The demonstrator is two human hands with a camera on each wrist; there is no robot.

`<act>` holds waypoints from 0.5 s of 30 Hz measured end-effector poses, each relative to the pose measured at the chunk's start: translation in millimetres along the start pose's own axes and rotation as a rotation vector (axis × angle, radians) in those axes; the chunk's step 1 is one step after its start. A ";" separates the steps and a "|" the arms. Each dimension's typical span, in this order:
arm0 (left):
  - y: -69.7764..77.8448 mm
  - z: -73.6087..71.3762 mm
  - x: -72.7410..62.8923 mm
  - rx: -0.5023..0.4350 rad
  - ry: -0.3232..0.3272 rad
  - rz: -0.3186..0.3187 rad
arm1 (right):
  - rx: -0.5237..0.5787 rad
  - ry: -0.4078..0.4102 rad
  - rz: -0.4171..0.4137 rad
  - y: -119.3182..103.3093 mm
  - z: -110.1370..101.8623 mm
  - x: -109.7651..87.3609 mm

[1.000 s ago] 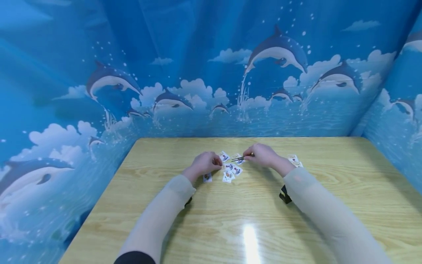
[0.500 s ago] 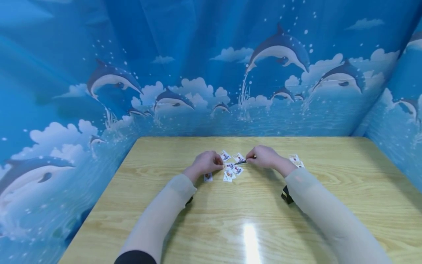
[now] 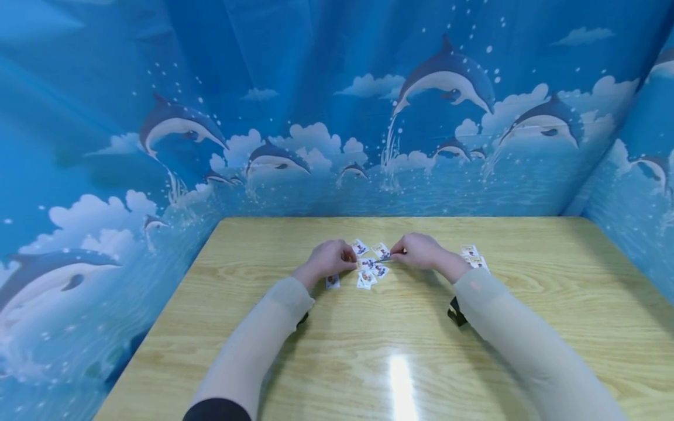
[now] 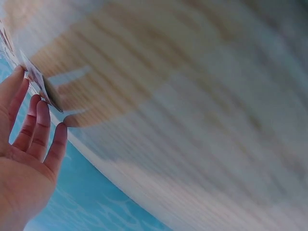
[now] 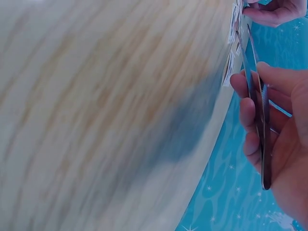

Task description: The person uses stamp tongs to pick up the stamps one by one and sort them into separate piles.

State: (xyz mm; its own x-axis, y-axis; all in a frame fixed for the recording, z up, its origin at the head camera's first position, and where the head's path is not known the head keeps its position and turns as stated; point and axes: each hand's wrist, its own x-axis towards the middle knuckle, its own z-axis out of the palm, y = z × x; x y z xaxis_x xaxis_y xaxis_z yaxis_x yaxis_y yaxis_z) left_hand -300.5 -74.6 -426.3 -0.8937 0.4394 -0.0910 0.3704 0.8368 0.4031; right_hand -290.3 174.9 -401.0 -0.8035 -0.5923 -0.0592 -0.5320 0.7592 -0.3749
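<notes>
In the head view, several small white cards (image 3: 364, 280) with coloured cartoon pictures lie in a cluster between the two hands. My right hand (image 3: 419, 250) holds metal tweezers (image 5: 262, 130) between thumb and fingers. Their tips reach the middle card (image 3: 365, 264) from the right; in the right wrist view the tips stand slightly apart. With thumb and index fingertips my left hand (image 3: 329, 258) pinches the left edge of that middle card, while its other fingers extend loosely in the left wrist view. Another card (image 3: 332, 282) lies just below the left hand. Whether the tweezers grip anything is too small to tell.
More picture cards (image 3: 474, 257) lie to the right of the right hand, partly overlapping. Everything rests on a light wooden table (image 3: 337, 345), with a bright reflection near the front. A blue dolphin-print curtain (image 3: 316, 88) stands behind the table and at its sides.
The right hand has brought the tweezers down and left, so their tips now meet the middle card. The left hand stays in place at the card's left edge.
</notes>
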 end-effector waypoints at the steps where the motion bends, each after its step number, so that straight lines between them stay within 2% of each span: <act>1: 0.1 -0.1 0.1 0.000 -0.002 0.001 | -0.006 0.004 -0.005 0.0 0.4 0.3; 15: 2.9 -1.9 -1.6 -0.004 -0.011 -0.020 | -0.046 0.066 -0.030 -0.7 5.3 4.2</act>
State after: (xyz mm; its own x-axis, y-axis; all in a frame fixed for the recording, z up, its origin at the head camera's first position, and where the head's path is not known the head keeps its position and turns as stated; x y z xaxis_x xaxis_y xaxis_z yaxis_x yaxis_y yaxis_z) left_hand -298.6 -73.5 -423.3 -0.8979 0.4266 -0.1091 0.3519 0.8441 0.4045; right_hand -291.9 170.5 -405.9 -0.8022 -0.5969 0.0126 -0.5663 0.7540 -0.3329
